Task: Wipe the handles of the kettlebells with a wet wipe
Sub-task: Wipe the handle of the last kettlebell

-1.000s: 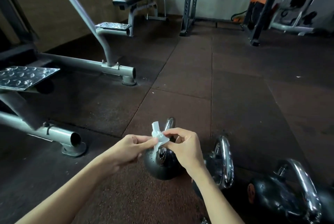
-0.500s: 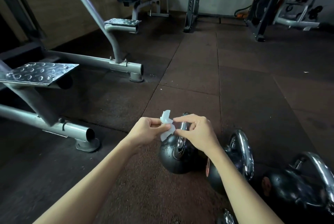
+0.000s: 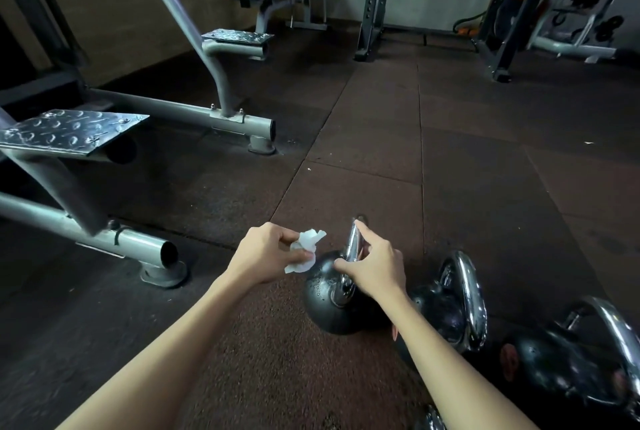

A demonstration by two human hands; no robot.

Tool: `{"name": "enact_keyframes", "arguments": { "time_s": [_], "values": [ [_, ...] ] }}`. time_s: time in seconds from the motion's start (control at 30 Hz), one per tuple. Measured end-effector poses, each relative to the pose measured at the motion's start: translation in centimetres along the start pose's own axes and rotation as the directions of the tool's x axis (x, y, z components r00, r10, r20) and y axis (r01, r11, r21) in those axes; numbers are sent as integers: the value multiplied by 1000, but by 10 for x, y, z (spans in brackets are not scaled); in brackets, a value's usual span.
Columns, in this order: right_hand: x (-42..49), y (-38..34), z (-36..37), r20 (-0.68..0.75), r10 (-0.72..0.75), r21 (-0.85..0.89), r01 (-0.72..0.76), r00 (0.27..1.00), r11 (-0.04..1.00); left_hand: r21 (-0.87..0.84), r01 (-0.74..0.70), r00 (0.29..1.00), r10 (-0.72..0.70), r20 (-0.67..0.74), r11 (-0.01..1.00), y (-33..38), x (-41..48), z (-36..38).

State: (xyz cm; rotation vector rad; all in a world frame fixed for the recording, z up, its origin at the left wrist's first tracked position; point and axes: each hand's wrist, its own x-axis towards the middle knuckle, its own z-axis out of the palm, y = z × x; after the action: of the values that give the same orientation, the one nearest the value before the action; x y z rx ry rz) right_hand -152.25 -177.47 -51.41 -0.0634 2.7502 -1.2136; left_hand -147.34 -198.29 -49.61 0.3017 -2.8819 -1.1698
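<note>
One wipe (image 3: 306, 249): crumpled, pinched in left hand (image 3: 266, 253), just left of handle (image 3: 353, 246), apart.
Right hand (image 3: 375, 266): clasping handle.
Handle axis: pointing forward, above kettlebell (image 3: 325, 298).

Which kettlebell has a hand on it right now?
The leftmost kettlebell: the right hand holds its chrome handle. The middle kettlebell and far-right kettlebell have no hand on them.

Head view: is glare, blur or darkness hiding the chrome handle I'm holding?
Head view: dim room, but the near handle in the right hand reads sharp, with a bright streak of glare along it; head view: the wet wipe in the left hand is near-white yet creased; head view: the far-right kettlebell is soft and stretched at the wide-angle edge.
</note>
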Motion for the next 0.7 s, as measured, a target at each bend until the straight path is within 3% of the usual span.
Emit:
{"name": "enact_keyframes", "arguments": {
  "time_s": [0.37, 0.7],
  "values": [
    [-17, 50, -25, 44, 70, 253, -78, 997, 964, -47, -72, 997, 72, -4, 996, -7, 19, 25],
    [-33, 61, -26, 50, 68, 245, -79, 996, 966, -115, -81, 995, 87, 52, 990, -3, 56, 86]
  ]
}}
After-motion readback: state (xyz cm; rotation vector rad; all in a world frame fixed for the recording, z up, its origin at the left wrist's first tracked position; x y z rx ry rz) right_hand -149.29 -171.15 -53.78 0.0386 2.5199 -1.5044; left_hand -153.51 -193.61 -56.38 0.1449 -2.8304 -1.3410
